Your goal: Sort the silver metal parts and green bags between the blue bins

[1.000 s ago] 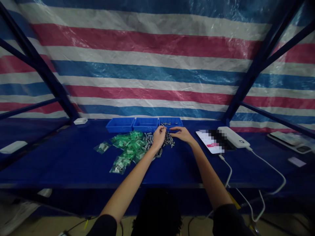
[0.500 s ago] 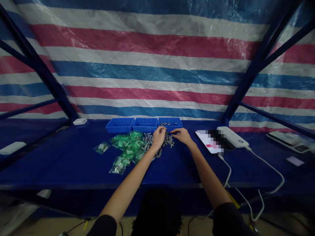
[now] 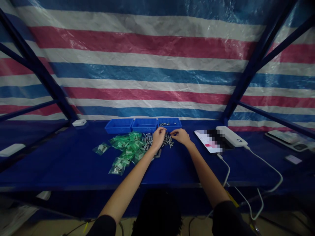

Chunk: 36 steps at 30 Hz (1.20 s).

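My left hand [image 3: 158, 137] and my right hand [image 3: 181, 135] meet over a heap of small grey metal parts [image 3: 167, 140] on the blue table. Both hands have fingers pinched together near the heap; what they pinch is too small to name. To the left of my left hand lies a pile of small green plastic bags [image 3: 128, 147] holding similar parts. Just behind the hands stand three blue bins in a row; the right bin [image 3: 169, 124] has a few metal parts in it.
A phone [image 3: 210, 141] and a white power bank [image 3: 232, 136] with a white cable [image 3: 265, 170] lie to the right. One green bag [image 3: 100, 148] lies apart at the left. Blue shelf frame struts rise on both sides before a striped tarpaulin.
My right hand has drawn slightly left toward the left hand and closed its fingers into a pinch over the metal parts. The left hand has hardly moved.
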Motion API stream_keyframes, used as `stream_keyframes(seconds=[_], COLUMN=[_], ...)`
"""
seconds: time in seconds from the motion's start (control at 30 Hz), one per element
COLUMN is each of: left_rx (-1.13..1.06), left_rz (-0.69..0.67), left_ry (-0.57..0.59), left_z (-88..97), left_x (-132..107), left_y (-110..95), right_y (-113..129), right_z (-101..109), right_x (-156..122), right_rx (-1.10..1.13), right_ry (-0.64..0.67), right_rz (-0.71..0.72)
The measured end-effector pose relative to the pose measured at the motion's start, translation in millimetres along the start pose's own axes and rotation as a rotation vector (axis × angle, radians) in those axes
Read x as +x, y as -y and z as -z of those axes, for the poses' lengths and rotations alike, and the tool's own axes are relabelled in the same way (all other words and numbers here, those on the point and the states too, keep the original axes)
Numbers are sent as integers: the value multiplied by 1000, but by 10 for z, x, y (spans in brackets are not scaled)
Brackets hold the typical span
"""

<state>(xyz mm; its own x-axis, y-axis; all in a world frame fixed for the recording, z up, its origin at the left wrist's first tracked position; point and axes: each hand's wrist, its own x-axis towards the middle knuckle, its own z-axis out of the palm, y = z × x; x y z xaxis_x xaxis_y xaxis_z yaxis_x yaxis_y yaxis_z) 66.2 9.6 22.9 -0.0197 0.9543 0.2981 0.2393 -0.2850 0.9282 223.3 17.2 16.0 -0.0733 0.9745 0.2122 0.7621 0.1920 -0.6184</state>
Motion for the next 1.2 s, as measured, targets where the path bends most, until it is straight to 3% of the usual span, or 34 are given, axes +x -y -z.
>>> stream_keyframes(seconds=[0.23,0.37,0.53,0.8,1.2], left_rx=[-23,-33,-17,28,21], left_rz=[4,6,-30,-80,-31], left_ry=[6,4,42,59,26], left_z=[-20,-18,-9,-3,-1], left_x=[16,3,-37,-36,-28], left_y=[54,47,-15,-16,-25], right_y=[-55,46,209,216,242], right_z=[-34,-23,15,36,-19], right_x=[40,64,40,23,35], right_rx=[110,437,724,759,909], right_ry=[-53,-89,6,27,23], right_rz=[-38,-4,-14,-31,-12])
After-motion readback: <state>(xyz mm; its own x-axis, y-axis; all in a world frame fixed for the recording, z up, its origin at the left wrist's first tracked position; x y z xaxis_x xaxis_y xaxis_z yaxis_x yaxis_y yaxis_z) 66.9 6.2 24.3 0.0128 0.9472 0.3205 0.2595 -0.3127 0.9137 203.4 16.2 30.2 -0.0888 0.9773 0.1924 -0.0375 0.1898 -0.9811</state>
